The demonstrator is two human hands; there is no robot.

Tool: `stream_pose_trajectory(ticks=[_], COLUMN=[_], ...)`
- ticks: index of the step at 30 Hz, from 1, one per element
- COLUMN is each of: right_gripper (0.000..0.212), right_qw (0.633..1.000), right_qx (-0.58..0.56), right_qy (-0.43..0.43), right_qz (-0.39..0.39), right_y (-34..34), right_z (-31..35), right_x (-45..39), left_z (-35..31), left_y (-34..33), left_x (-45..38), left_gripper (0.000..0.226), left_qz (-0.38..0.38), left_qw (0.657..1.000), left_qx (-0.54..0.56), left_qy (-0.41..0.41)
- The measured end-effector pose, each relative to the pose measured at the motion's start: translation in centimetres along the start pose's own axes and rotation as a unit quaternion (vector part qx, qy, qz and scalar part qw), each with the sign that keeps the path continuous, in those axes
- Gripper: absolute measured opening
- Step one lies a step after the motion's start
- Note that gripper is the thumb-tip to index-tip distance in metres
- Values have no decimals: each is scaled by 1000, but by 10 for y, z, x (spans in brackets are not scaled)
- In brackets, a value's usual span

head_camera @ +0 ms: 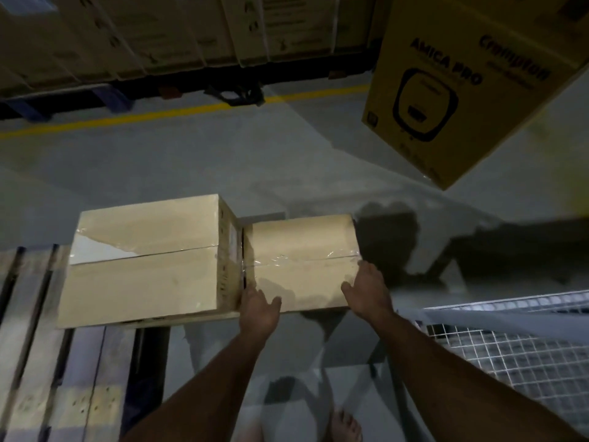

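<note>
A taped cardboard box [302, 247] sits low in the middle of the head view, hard against a larger taped box [146, 260] on its left. My left hand [259, 306] holds its near left corner, fingers down in the gap between the two boxes and thumb on the top. My right hand [366, 290] grips its near right edge, fingers spread along the top and side. Both boxes rest at the far end of a wooden pallet [54, 378].
A printed carton [471, 78] marked AMICA PRO hangs at the upper right. Stacked cartons on blue pallets [134, 33] line the far side beyond a yellow floor line [178, 113]. A wire mesh cage [516, 355] stands at the right. A bare foot [345, 425] shows below.
</note>
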State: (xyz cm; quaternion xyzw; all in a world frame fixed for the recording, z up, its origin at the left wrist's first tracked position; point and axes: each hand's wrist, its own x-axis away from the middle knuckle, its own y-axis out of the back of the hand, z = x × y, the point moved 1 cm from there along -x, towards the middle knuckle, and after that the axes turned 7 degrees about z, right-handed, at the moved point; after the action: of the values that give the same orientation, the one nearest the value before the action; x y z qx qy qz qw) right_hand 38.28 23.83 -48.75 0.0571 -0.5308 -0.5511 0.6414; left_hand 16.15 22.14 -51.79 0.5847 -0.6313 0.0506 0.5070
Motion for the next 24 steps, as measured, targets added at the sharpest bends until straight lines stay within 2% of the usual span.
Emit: stream_pose_trajectory(ticks=[3, 6, 8, 10, 13, 17, 21, 24], right_gripper=[56, 60, 64, 65, 66, 69, 65, 64], right_qw=[1000, 998, 997, 997, 998, 993, 986, 979], right_qx=[-15, -43, -53, -53, -42, -68, -95, -110], right_qy=[-18, -45, -50, -48, -32, -12, -13, -29], right_qz=[-4, 11, 15, -3, -41, -94, -136, -167], right_y=[-15, -26, -29, -24, -5, 36, 78, 109], right_z=[-16, -27, -31, -31, -28, -9, 12, 26], right_x=[-22, -34, -36, -34, -28, -13, 14, 45], left_z=[13, 13, 12, 12, 5, -32, -69, -100], left_y=[-18, -29, -31, -29, -20, -1, 27, 51], left_x=[-13, -16, -20, -22, -18, -1, 27, 60], left_gripper=[75, 86, 90, 84, 73, 74, 72, 71], left_qz=[-49, -113, -122, -108, -110, -140, -137, -135], left_qw=[997, 992, 990, 993, 994, 987, 975, 968], left_qx=[-56, -63, -59, -34, 20, 79, 167, 190], left_qy=[12, 11, 31, 44, 16, -9, -51, -93])
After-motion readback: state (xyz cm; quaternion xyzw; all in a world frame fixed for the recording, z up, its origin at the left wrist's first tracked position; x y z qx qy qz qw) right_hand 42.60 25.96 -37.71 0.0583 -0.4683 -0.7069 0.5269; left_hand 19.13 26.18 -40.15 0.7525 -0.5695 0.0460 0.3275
